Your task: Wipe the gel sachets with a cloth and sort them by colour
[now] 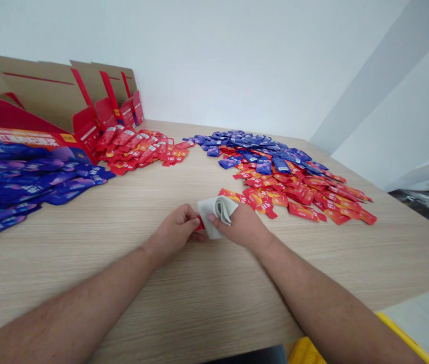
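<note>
My right hand (245,226) is closed round a folded pale grey cloth (209,208), its rolled end facing up. Against the cloth's left side, my left hand (177,226) pinches a small red packet (200,223), mostly covered by my fingers and the cloth. Both hands meet just above the table (184,293), near its middle. Beyond my right hand lies a spread of red-orange packets (298,187), the nearest of them just past my knuckles. Blue packets (252,144) lie behind and partly over these.
Open red cardboard boxes (89,126) with brown insides stand in a row at the left, by the wall. Red packets (138,146) are heaped in front of them, and long blue packets (36,172) pile up at the left edge. Something yellow (305,351) shows below the table's front edge.
</note>
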`<state>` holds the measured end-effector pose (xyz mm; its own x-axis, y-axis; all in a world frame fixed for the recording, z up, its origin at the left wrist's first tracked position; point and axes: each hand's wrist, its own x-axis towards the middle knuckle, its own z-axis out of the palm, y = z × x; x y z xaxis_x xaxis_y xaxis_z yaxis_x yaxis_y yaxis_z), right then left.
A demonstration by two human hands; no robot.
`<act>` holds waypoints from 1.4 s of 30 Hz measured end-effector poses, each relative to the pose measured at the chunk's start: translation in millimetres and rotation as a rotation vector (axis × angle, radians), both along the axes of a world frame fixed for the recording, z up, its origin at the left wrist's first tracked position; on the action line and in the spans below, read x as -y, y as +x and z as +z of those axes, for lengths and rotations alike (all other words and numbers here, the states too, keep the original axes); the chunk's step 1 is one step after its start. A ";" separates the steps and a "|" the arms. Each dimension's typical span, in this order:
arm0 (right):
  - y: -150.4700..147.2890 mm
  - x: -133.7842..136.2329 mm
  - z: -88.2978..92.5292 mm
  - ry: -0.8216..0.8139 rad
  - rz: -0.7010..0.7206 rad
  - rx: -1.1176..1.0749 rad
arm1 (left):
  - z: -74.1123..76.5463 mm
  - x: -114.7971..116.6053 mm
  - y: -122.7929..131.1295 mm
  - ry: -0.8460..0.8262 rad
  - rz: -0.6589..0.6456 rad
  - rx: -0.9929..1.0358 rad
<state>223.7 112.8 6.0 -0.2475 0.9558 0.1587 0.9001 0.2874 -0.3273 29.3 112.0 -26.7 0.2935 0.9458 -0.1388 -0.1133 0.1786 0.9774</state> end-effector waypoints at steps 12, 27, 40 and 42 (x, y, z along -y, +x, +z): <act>-0.6 0.1 0.3 -0.013 0.020 0.022 | 0.4 0.3 -0.9 -0.011 -0.004 -0.003; -2.5 3.1 0.2 -0.042 -0.031 0.015 | 5.3 -0.4 0.8 -0.078 0.046 0.050; 3.6 -0.5 -0.8 -0.029 -0.133 0.016 | 5.5 -1.4 0.2 -0.081 0.041 0.078; 3.4 -0.5 -1.4 -0.035 -0.024 -0.033 | 5.9 -1.3 0.6 -0.079 0.018 0.083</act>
